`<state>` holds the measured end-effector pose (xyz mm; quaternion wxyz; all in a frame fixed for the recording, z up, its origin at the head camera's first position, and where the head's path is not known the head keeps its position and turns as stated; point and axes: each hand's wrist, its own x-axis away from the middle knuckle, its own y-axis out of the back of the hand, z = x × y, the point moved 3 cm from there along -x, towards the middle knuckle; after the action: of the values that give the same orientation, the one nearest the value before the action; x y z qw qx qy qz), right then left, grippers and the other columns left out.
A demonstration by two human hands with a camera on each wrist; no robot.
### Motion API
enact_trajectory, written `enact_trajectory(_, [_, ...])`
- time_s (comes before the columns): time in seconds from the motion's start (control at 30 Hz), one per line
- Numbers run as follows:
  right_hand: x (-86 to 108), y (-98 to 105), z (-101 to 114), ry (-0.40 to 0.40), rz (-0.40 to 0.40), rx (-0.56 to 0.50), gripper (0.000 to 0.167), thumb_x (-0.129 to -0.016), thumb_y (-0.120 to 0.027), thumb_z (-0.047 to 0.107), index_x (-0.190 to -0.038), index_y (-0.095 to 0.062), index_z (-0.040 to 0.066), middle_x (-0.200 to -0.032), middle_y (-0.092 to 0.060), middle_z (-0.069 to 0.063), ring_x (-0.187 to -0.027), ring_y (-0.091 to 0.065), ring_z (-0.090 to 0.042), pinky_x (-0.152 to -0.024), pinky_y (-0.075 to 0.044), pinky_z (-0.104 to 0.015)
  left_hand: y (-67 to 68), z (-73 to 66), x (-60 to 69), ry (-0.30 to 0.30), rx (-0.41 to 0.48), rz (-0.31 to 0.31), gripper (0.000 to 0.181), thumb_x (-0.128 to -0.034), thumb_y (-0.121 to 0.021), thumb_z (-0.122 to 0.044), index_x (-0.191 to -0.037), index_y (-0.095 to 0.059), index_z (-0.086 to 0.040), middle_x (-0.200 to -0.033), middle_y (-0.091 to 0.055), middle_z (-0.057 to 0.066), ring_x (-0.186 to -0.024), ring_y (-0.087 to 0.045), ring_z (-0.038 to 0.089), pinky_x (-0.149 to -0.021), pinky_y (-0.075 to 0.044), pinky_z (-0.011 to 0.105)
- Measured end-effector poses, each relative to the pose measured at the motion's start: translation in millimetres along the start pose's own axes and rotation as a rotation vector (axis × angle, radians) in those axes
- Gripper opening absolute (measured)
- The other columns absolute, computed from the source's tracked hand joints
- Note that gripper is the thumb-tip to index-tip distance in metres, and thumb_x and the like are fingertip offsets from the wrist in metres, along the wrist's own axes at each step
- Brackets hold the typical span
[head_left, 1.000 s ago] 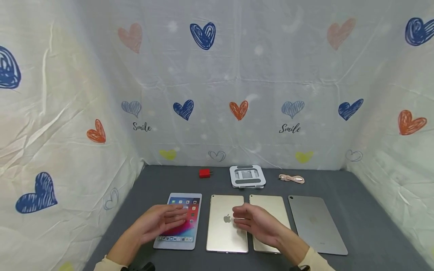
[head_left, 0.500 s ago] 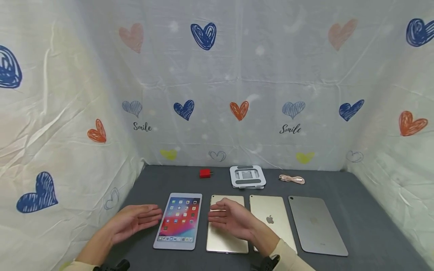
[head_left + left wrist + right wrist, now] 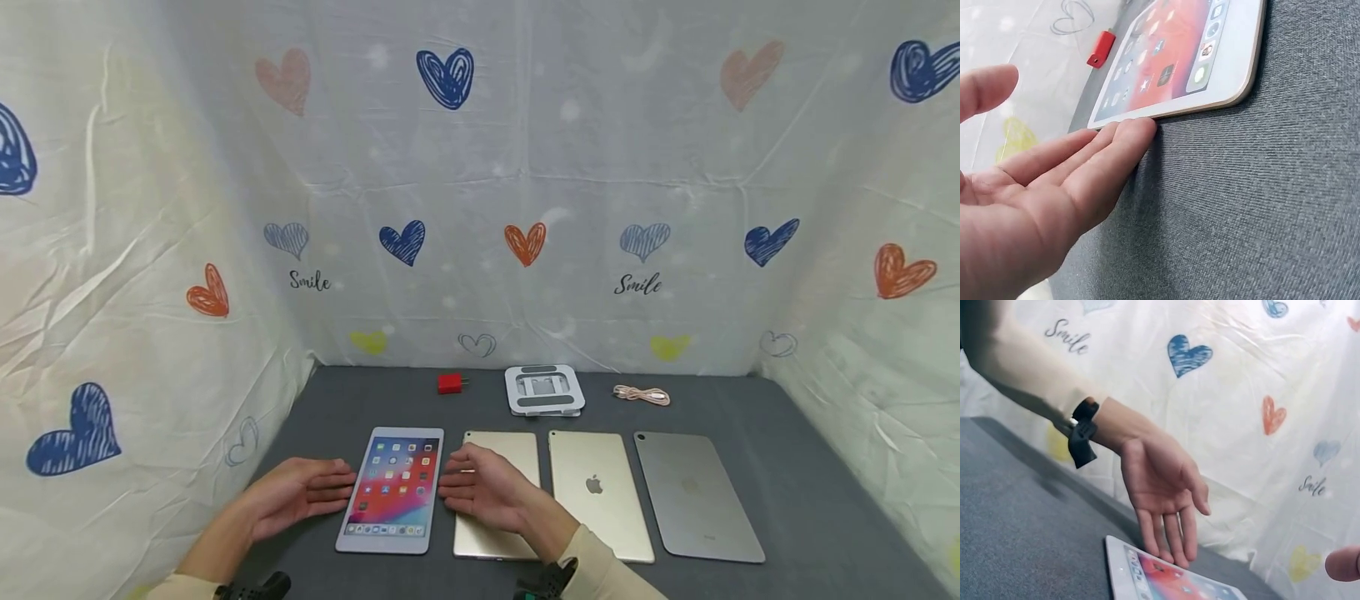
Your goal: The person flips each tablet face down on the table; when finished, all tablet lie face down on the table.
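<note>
A white tablet lies face up at the left of the row, its screen lit with app icons. My left hand is at its left edge, palm turned inward and fingers straight. In the left wrist view, the fingertips touch or nearly touch the tablet's rim. On the other side, my right hand hovers over a gold tablet, partly covering it. Its loosely extended fingers point at the white tablet's right edge and hold nothing. Only a fingertip of it shows in the right wrist view.
Further right lie another gold tablet and a grey tablet, both back up. Behind the row are a red charger plug, a folded silver stand and a bundled cable. Heart-printed curtains enclose the dark table.
My left hand has moved left off the white tablet's screen to its left edge. The right hand has shifted left from between the gold tablets toward the white tablet's right edge.
</note>
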<state>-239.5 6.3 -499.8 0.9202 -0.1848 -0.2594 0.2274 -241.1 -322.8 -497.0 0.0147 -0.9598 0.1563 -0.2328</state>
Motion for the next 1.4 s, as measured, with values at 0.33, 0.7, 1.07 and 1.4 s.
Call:
enact_trajectory(0.33, [-3.4,-6,-2,0.018,-0.07,-0.02,0.072,-0.1,-0.056,0.027,-0.153,-0.036,-0.017,-0.157,-0.044,-0.041,-0.149,-0.048,-0.053,-0.132,-0.037,-0.061,-11.0,0.8,-8.9,-0.027,-0.134,-0.106,0.057,-0.1123,-0.062,-0.023,-0.146,-0.05,0.021,-0.136,-0.07,0.027,-0.118,-0.076,0.033,-0.102,-0.066,0.05])
enact_trajectory(0.7, [4.2,-7,16,0.032,-0.065,-0.025,0.06,-0.099,-0.056,0.03,-0.145,-0.044,-0.007,-0.128,-0.053,-0.017,-0.115,-0.055,-0.03,-0.102,-0.052,-0.037,-34.8,-8.6,-19.1,0.01,-0.212,-0.171,0.051,-0.1129,-0.06,-0.025,-0.139,-0.059,0.018,-0.129,-0.073,0.025,-0.108,-0.078,0.031,-0.095,-0.068,0.049])
enact_trajectory(1.07, [29.6,5,34,0.114,-0.019,0.009,0.065,-0.104,-0.052,0.033,-0.153,-0.041,-0.008,-0.155,-0.043,-0.028,-0.135,-0.055,-0.045,-0.118,-0.052,-0.065,-76.1,-8.3,-31.8,0.011,-0.175,-0.036,0.052,-0.1123,-0.062,-0.026,-0.141,-0.058,0.017,-0.133,-0.072,0.024,-0.105,-0.077,0.026,-0.097,-0.068,0.048])
enact_trajectory(1.4, [43.3,-1,43,0.121,0.014,0.061,0.067,-0.108,-0.049,0.034,-0.158,-0.038,-0.009,-0.163,-0.04,-0.032,-0.142,-0.054,-0.049,-0.119,-0.052,-0.063,-97.3,-45.1,-19.4,-0.069,-0.068,0.118,0.061,-0.1165,-0.053,-0.027,-0.154,-0.044,0.02,-0.151,-0.062,0.033,-0.13,-0.072,0.038,-0.109,-0.062,0.049])
